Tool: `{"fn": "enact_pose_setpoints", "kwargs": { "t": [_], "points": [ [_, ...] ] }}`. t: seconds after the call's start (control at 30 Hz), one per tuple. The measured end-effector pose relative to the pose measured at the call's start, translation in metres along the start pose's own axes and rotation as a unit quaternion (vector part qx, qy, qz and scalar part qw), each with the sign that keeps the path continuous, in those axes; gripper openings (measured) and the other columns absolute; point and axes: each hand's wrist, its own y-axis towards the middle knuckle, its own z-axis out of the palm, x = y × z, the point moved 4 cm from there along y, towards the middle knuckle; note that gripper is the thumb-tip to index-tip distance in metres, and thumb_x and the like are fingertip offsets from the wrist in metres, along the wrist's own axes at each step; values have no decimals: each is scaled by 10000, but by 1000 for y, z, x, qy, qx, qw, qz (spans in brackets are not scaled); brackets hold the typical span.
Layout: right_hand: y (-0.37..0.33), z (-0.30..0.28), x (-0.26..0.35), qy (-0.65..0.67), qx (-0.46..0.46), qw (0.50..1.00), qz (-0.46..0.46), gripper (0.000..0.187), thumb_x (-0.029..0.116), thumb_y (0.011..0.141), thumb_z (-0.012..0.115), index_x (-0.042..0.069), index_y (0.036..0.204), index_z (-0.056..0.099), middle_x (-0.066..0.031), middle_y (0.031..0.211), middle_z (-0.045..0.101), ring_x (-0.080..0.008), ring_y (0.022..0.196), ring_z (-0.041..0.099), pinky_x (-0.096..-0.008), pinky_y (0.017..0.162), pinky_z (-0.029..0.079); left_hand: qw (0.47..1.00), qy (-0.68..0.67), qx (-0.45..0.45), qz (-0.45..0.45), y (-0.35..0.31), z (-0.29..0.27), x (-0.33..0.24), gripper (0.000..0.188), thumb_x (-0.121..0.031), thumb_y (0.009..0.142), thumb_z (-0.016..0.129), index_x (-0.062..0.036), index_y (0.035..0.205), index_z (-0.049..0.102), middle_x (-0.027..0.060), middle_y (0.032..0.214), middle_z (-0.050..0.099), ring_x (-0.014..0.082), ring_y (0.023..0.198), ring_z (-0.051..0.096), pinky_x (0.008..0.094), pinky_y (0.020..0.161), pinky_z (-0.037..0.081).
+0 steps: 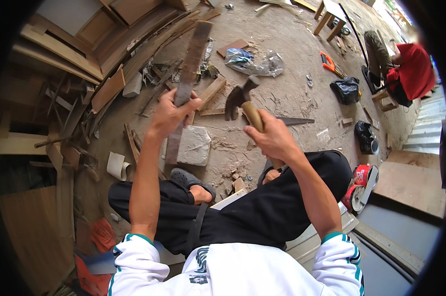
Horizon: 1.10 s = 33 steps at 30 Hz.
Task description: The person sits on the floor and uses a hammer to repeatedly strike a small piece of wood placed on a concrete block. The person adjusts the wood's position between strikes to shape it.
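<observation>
Head view: L hand [172,114] fingers wrapped round long flat brown-grey wood-looking strip [192,56], lower end in front of rough whitish block [197,145]. R hand [274,137] fingers curled tight on tan-handled dark metal claw hammer [249,104], R of strip. Nr it, dark tapered saw blade [298,121]; crumpled clear plastic bag [265,64] & tan wood offcut [214,92] beyond.

The dusty floor [284,39] bears a pale block [195,146], crumpled plastic [270,65] and wood scraps [214,93].

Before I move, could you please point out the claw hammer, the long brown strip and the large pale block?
Claw hammer [253,116], head view: its handle.
Long brown strip [187,79], head view: its broad face.
Large pale block [195,145], head view: its top.
</observation>
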Motion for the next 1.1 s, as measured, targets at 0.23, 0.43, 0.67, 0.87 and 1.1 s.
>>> {"fn": "enact_pose_setpoints", "kwargs": {
  "t": [0.23, 0.43, 0.67, 0.87, 1.1],
  "points": [
    [3, -19, 4, 132, -68, 988, -48, 492, 336, 935, 713, -56, 1195, 571, -73, 675, 614, -139, 469, 590, -302, 408, 471, 990, -141, -15, -5, -20, 31, 12, 390, -405, 987, 649, -44, 1129, 613, -3, 719, 580, 82, 565, 551, 242, 512, 437],
    [1, -25, -1, 173, -127, 974, -76, 427, 214, 940, 692, -11, 1282, 570, -53, 711, 637, -109, 476, 571, -279, 427, 461, 946, 233, -194, 120, -35, 32, 3, 456, -463, 990, 617, -53, 1188, 593, 56, 806, 618, 164, 719, 617, 334, 648, 478],
    [3, -28, -16, 145, -183, 965, -121, 351, 169, 941, 673, 10, 1243, 589, -56, 722, 644, -95, 563, 600, -274, 495, 468, 909, 319, -221, 150, -45, 38, -14, 427, -441, 952, 671, -104, 1204, 599, 125, 998, 676, 320, 838, 686, 414, 728, 524],
    [1, -25, -28, 102, -262, 927, -250, 345, 104, 937, 668, 26, 1255, 558, -46, 762, 624, -77, 626, 603, -256, 540, 477, 895, 349, -216, 175, -49, 39, -16, 387, -388, 918, 723, -118, 1176, 621, 134, 963, 695, 346, 857, 694, 439, 722, 538],
    [1, -19, -24, 225, -215, 934, -177, 313, 151, 951, 678, 12, 1211, 573, -23, 791, 608, -61, 570, 560, -217, 461, 430, 868, 394, -239, 184, -53, 32, -5, 377, -349, 893, 740, -142, 1182, 615, 114, 943, 695, 355, 860, 698, 454, 726, 545]
  ]
}}
